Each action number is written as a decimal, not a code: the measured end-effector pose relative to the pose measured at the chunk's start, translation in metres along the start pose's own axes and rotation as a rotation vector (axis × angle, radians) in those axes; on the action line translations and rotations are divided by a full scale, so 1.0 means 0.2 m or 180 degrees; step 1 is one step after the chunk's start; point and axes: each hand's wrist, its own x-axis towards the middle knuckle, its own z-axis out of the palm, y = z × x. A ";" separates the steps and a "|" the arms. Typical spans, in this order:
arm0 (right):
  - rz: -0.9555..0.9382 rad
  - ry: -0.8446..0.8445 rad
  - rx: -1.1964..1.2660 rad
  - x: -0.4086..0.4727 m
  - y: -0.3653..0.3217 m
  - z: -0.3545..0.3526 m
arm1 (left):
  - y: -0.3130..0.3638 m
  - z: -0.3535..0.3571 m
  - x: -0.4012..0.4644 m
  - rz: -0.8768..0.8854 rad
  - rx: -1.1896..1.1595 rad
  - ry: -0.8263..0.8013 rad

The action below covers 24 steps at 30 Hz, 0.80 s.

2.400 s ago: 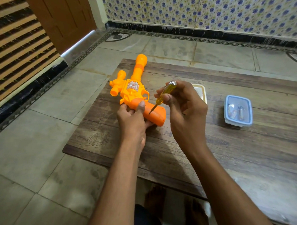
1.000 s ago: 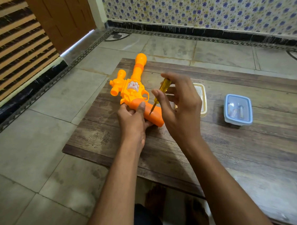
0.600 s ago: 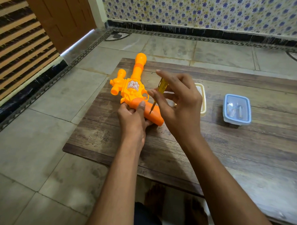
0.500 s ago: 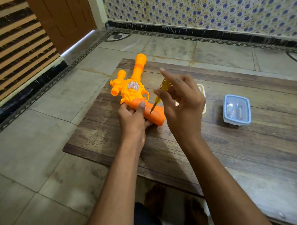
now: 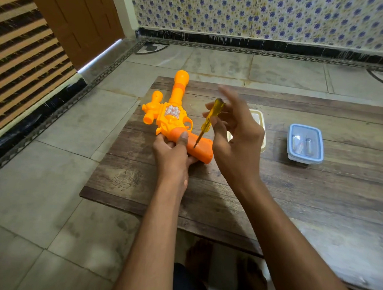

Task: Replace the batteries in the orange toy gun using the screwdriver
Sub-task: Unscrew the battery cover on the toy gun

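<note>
While left hand grips toy gun, screwdriver between right fingers

flowered wall; grey tile floor; wooden table

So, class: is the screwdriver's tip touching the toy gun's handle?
Touching. The head view shows the screwdriver tip planted on the orange toy gun handle, no gap; the right hand pinches its shaft.

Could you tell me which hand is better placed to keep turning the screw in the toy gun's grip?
Right hand: it pinches the screwdriver, tip on the orange toy gun grip. Left hand grips and steadies it.
</note>
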 end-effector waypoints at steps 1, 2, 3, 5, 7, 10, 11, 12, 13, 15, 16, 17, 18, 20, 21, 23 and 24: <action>-0.0034 -0.0038 -0.0019 0.00 0.00 0.00 | 0.00 0.00 0.00 0.0006 -0.0026 -0.0030; -0.0088 -0.0052 -0.0070 -0.01 0.00 0.00 | 0.00 0.00 -0.01 0.0012 -0.0041 -0.0053; -0.0125 -0.0039 -0.0126 -0.01 0.00 0.00 | 0.00 0.00 -0.01 0.0016 -0.0043 -0.0063; -0.0107 0.0042 -0.0185 0.00 0.00 0.01 | 0.00 0.00 -0.01 0.0013 -0.0005 -0.0026; -0.0102 0.0100 -0.0186 0.00 0.01 0.01 | 0.00 0.00 0.00 -0.0001 0.0008 0.0016; -0.0169 0.0022 -0.0164 0.01 0.02 0.00 | 0.00 0.00 0.00 -0.0019 0.0052 0.0024; -0.0168 -0.0024 -0.0135 0.01 0.01 0.00 | 0.00 -0.01 0.01 -0.0007 0.0038 0.0007; -0.0160 -0.0061 -0.0119 0.00 0.01 0.00 | 0.00 -0.01 0.01 0.0007 0.0017 -0.0017; -0.0151 -0.0073 -0.0127 0.00 0.01 0.00 | -0.01 -0.01 0.01 0.0015 -0.0004 -0.0041; -0.0146 -0.0007 -0.0174 0.00 0.00 0.00 | -0.01 -0.01 0.01 0.0019 -0.0024 -0.0057; -0.0143 0.0041 -0.0199 0.00 0.00 0.00 | -0.01 -0.01 0.00 0.0014 -0.0013 -0.0035; -0.0151 0.0078 -0.0230 0.00 0.00 0.00 | -0.01 -0.01 0.00 0.0008 0.0012 -0.0006; -0.0159 0.0095 -0.0262 0.00 0.00 0.00 | -0.01 0.00 0.00 0.0006 0.0040 0.0011; -0.0071 0.0070 -0.0204 0.00 0.00 0.00 | 0.00 0.00 0.00 0.0017 0.0042 0.0011; 0.0023 0.0048 -0.0122 0.00 0.01 0.00 | 0.00 0.00 0.00 0.0019 0.0019 -0.0002; 0.0099 -0.0009 -0.0026 0.00 0.01 0.00 | 0.01 0.00 -0.01 0.0016 -0.0011 -0.0036; 0.0056 -0.0033 -0.0047 0.00 0.01 0.00 | 0.01 0.00 -0.01 0.0012 -0.0014 -0.0051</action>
